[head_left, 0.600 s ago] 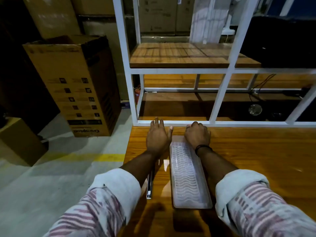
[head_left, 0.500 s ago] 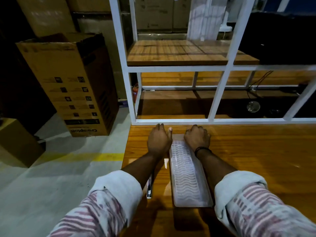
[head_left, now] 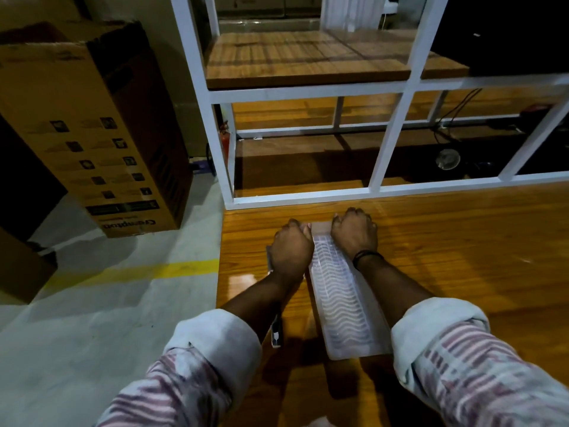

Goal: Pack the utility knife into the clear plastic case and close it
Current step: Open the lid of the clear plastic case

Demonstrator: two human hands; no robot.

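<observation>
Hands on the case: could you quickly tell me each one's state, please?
Left hand: curled at the clear case's far end.
Right hand: curled there too; grip unclear.

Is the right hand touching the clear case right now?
Touching. In the head view the right hand lies curled over the far end of the clear plastic case on the wooden table, its knuckles overlapping the case's top corner with no gap.

Dim warm light, glare on the glossy wooden table (head_left: 462,272), dark corners, wide-angle bending at edges, slight softness
</observation>
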